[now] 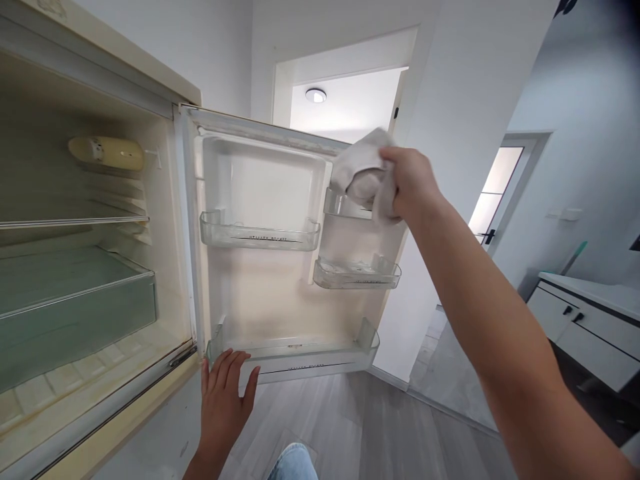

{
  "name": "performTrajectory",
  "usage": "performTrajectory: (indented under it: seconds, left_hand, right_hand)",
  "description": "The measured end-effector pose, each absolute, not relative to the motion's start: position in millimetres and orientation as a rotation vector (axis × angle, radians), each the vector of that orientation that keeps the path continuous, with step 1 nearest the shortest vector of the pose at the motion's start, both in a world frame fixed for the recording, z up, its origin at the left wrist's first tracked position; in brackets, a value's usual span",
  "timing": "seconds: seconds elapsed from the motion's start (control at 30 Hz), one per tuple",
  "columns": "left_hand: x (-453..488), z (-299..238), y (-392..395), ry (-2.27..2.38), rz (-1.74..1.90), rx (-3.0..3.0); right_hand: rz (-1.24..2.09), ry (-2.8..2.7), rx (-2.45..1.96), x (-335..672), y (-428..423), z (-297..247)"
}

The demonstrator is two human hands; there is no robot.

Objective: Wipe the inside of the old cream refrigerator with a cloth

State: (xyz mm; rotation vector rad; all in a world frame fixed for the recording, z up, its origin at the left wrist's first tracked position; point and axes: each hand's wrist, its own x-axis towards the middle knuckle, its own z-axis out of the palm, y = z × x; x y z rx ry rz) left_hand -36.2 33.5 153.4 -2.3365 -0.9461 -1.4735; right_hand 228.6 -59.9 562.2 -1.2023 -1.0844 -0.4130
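two hands: right hand (pixel 407 180) gripping cloth (pixel 357 167) on fridge door bin (pixel 345 203); left hand (pixel 223 400) open on lower bin (pixel 300 363)

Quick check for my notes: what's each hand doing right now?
Left hand: open, fingers spread on the fridge's bottom door shelf.
Right hand: closed, holding a cloth.

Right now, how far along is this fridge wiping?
Done: hard to say for sure, though the fridge door stands open and its bins hold no food I can see. In hand: the right hand presses a grey-white cloth to the door's upper corner, while the left hand rests on the bottom door bin. Left: the yellowed liner and stained lower seal look unwiped, so probably early.
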Motion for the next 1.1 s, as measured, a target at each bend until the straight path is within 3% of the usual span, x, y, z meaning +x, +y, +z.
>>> performTrajectory:
  seconds: [0.1, 0.2, 0.27, 0.37, 0.67, 0.9, 1.1]
  left_hand:
    - [-37.0, 152.8, 33.2, -0.945, -1.466, -2.341]
    - [-37.5, 153.0, 33.5, -0.942, -1.467, -2.329]
    - [-38.3, 153.4, 34.0, -0.939, -1.457, -2.326]
    - [-40.4, 154.3, 34.8, -0.927, -1.436, -2.324]
    - [-40.7, 155.9, 36.0, -0.923, -1.437, -2.317]
    - [-40.6, 153.1, 38.0, -0.919, -1.465, -2.312]
    - [-39.9, 153.3, 37.4, -0.928, -1.45, -2.333]
  right_hand:
    - [-0.361, -0.855, -1.014, 219.7, -76.8, 547.5]
    - [-0.945, -0.919, -0.966, 199.5, -78.4, 513.8]
    - [-1.339, -1.241, -1.066, 189.7, -68.2, 490.0]
    - [-1.599, -1.71, -1.227, 186.5, -47.5, 466.6]
    - [-1.207, -1.839, -1.42, 223.9, -55.1, 452.8]
    - [-1.422, -1.665, -1.541, 269.9, -73.4, 444.0]
    - [-1.404, -1.44, -1.537, 288.4, -85.9, 438.1]
